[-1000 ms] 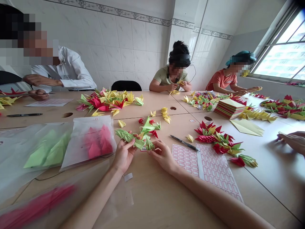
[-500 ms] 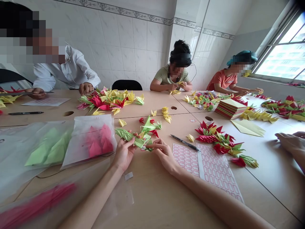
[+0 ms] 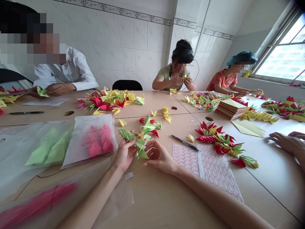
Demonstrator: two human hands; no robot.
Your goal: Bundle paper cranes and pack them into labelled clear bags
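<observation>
In the head view, my left hand (image 3: 126,152) grips a string of nested green folded-paper cranes (image 3: 128,135) between thumb and fingers, above the table. A loose green fold (image 3: 142,153) hangs from its right end. Beside that fold, my right hand (image 3: 159,156) is open, with curved fingers and the thumb held apart below them. Its fingertips are at the fold's edge; whether they touch it I cannot tell. Just behind lie another green crane (image 3: 149,124) and small red folded pieces (image 3: 154,133).
Clear bags with green (image 3: 49,146) and pink folded paper (image 3: 98,140) lie left. Right are a pen (image 3: 184,142), label sheets (image 3: 218,171), colourful cranes (image 3: 214,136) and a paper stack (image 3: 230,108). Several people sit around; another person's hands (image 3: 289,143) rest at the right edge.
My right hand has gone from pointing at the green paper to a spread, curved shape; the end fold now hangs lower. The person at left has drawn their hands together around a green piece.
</observation>
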